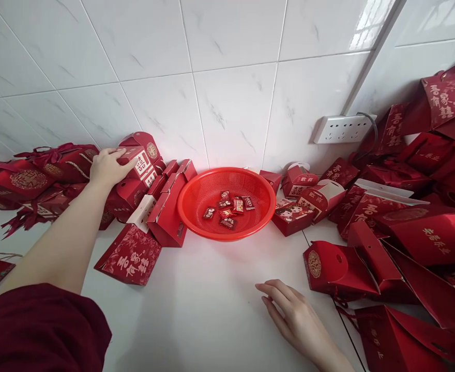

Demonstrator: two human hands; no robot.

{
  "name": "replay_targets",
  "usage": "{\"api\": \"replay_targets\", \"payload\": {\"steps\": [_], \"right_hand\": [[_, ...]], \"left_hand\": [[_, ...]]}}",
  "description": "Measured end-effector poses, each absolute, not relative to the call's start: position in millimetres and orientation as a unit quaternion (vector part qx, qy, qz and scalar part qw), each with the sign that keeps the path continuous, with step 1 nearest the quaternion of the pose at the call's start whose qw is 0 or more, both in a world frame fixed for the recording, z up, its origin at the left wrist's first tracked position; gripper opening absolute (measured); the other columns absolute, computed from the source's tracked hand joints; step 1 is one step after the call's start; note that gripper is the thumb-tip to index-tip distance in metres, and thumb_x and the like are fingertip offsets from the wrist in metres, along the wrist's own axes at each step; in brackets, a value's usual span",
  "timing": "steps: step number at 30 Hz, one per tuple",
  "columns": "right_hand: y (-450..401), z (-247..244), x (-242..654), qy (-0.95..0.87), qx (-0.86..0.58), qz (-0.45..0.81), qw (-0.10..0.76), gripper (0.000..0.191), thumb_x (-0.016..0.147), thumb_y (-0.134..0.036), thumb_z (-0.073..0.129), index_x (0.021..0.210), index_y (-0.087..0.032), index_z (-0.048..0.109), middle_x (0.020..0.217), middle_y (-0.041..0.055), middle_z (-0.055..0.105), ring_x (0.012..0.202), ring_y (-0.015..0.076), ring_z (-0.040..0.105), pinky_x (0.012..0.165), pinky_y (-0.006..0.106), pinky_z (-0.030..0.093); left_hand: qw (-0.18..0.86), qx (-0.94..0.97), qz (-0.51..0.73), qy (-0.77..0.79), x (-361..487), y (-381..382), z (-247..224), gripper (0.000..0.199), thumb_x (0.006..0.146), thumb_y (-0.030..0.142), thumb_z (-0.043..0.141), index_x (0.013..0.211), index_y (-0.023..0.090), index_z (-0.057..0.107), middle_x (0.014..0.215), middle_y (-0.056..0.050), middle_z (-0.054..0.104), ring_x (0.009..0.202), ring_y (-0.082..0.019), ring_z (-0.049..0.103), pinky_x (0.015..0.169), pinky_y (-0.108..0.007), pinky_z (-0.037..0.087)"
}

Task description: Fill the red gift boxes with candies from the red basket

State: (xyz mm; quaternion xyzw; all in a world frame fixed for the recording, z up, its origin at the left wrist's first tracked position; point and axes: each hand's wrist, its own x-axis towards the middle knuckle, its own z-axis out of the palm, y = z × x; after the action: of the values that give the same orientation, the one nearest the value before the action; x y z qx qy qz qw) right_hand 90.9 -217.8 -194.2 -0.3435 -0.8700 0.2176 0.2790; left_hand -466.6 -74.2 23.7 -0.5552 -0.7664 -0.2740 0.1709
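My left hand (109, 168) reaches to the pile on the left. Its thumb and fingers are round a small red gift box (142, 164) with a gold-and-white double-happiness print, among other boxes. Part of that box is hidden behind the hand. Over the white tabletop (204, 305), my right hand (289, 312) holds nothing, its fingers loosely stretched and apart. Between the hands, near the wall, stands a red plastic basket (188, 219) with several small wrapped candies (238, 205) at its bottom.
Red gift boxes with ribbons (29, 178) are stacked at the far left. A larger heap of red boxes (433, 237) fills the right side. A tall printed box (130, 256) lies left of the basket. On the tiled wall is a white power socket (344, 130) with a cable.
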Motion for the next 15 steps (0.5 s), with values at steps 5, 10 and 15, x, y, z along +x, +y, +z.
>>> {"api": "replay_targets", "payload": {"steps": [5,10,15], "right_hand": [[-217.7,-191.5,91.1,-0.871,-0.344,0.210,0.280,0.029,0.100,-0.018,0.041,0.124,-0.026,0.056,0.112,0.0065,0.068,0.087,0.0204,0.069,0.071,0.034,0.058],[-218.4,-190.5,92.5,-0.874,-0.337,0.209,0.281,0.030,0.100,-0.018,0.041,0.125,-0.026,0.056,0.113,0.0070,0.068,0.087,0.0202,0.070,0.072,0.033,0.058],[-217.8,-189.1,91.0,-0.876,-0.335,0.200,0.283,0.030,0.099,-0.016,0.041,0.124,-0.025,0.056,0.111,0.0066,0.068,0.087,0.0200,0.069,0.072,0.033,0.057]], "left_hand": [[0.141,-0.544,-0.252,-0.787,-464.5,-75.8,22.3,0.093,0.068,0.060,0.076,0.138,0.004,0.052,0.151,-0.010,0.043,0.130,-0.027,0.036,0.118,-0.051,0.019],[0.116,-0.549,-0.233,-0.794,-461.9,-79.8,28.7,0.098,0.069,0.061,0.076,0.144,0.008,0.044,0.158,-0.011,0.036,0.138,-0.029,0.028,0.117,-0.059,0.014],[0.121,-0.554,-0.232,-0.790,-452.6,-83.1,40.8,0.095,0.075,0.061,0.072,0.146,0.006,0.040,0.161,-0.014,0.029,0.143,-0.030,0.022,0.116,-0.065,0.009]]}}
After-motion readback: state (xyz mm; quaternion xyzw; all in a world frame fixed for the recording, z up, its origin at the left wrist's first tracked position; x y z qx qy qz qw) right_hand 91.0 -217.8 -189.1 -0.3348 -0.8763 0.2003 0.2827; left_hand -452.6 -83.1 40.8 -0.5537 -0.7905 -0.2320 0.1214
